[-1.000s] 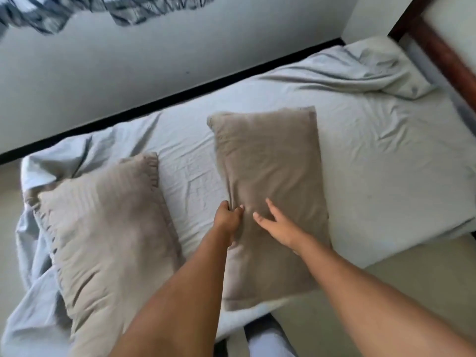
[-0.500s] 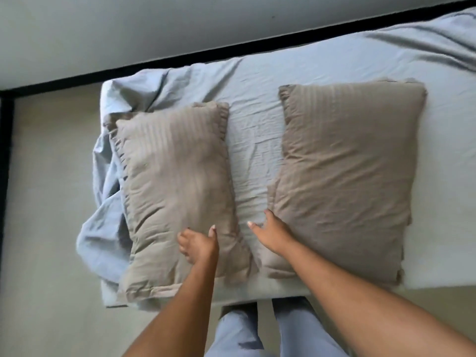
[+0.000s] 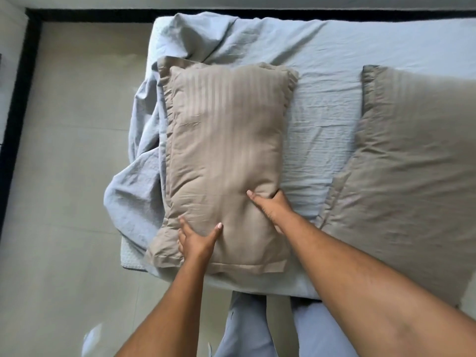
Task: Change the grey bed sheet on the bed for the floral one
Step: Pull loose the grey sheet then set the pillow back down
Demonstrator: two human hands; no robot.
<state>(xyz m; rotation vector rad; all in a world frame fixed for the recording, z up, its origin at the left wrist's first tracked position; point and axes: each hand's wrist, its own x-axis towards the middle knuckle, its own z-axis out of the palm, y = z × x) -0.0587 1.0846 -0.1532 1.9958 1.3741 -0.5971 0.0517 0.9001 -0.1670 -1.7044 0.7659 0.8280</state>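
Both my hands grip the near end of the striped taupe pillow (image 3: 226, 155): left hand (image 3: 197, 238) at its near-left corner, right hand (image 3: 273, 208) pinching its right edge. Its long axis runs away from me, atop the rumpled grey bed sheet (image 3: 322, 73).

**A:** Location type?

**B:** Bedroom in a home.

**A:** Evidence, item one?

**B:** Bed (image 3: 386, 292), filling the right and far part of the scene, covered with a wrinkled grey sheet (image 3: 322, 55) that hangs loose at the left corner.

**A:** Item two?

**B:** Two striped beige pillows on the sheet: left pillow (image 3: 224, 150), right pillow (image 3: 412, 163).

**A:** Item three?

**B:** Pale tiled floor (image 3: 69, 150) on the left, bordered by a dark skirting strip (image 3: 15, 112) along a light wall (image 3: 231, 1) on the far side.
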